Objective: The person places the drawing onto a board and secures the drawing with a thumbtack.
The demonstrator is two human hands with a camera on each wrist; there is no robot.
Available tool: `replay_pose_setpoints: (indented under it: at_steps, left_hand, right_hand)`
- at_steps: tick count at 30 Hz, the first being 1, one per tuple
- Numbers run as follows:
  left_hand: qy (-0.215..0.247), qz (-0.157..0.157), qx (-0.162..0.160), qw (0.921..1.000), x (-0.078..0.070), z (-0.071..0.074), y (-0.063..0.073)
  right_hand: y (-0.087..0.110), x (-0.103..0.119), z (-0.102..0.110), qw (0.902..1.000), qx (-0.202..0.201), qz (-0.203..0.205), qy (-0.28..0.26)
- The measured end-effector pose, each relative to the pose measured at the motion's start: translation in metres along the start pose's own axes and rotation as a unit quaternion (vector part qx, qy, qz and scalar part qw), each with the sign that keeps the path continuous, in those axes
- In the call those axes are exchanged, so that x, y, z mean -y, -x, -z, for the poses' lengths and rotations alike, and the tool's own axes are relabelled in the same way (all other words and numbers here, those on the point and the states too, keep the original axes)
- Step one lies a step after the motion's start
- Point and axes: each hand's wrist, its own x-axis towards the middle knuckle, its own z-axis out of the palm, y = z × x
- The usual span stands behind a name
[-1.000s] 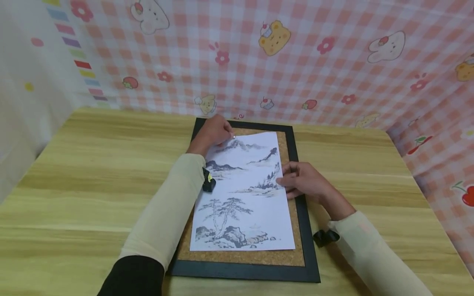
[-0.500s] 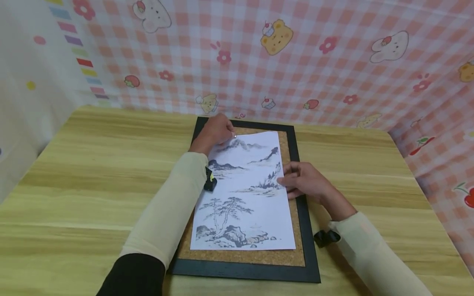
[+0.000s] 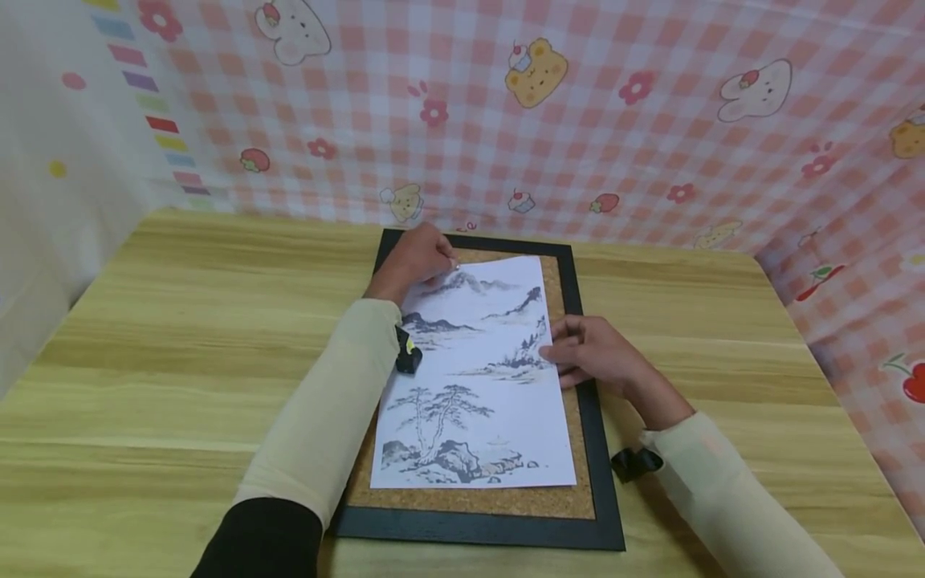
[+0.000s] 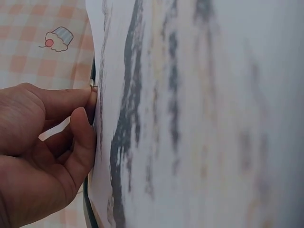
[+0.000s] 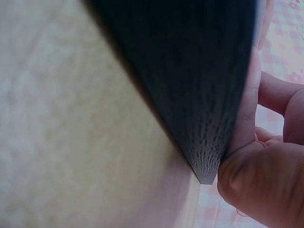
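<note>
A white sheet of paper (image 3: 462, 353) printed with an ink landscape lies over a cork board (image 3: 477, 502) with a black frame (image 3: 477, 526). At the sheet's top edge my left hand (image 3: 417, 257) pinches a small push pin (image 4: 91, 84) between thumb and index finger; its thin needle points at the paper in the left wrist view. My right hand (image 3: 596, 357) holds the sheet's right edge, the thumb on top and the other fingertips hidden at the paper's border. The right wrist view shows this hand (image 5: 266, 161) beside the black frame, its palm against the frame's edge.
The board rests on a wooden table (image 3: 181, 361). Behind it hangs a pink checked cloth (image 3: 462, 96) with cartoon prints, which also runs along the right side. A white curtain (image 3: 50, 160) hangs at the left.
</note>
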Motion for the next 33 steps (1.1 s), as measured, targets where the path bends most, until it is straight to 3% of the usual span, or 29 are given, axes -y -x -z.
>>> replay_pose_setpoints:
  at_steps: [14,33]
  left_hand:
    - [0.018,-0.003,0.002,0.9998,0.0039,0.0017,0.0021]
    - [0.029,-0.009,-0.023,0.9993,0.0058,-0.0029,0.0014]
  right_hand:
    - [-0.0008,0.0002,-0.0001,1.0,0.002,-0.003,-0.007]
    - [0.0005,-0.0009,0.0005,1.0,0.0,-0.004,-0.004]
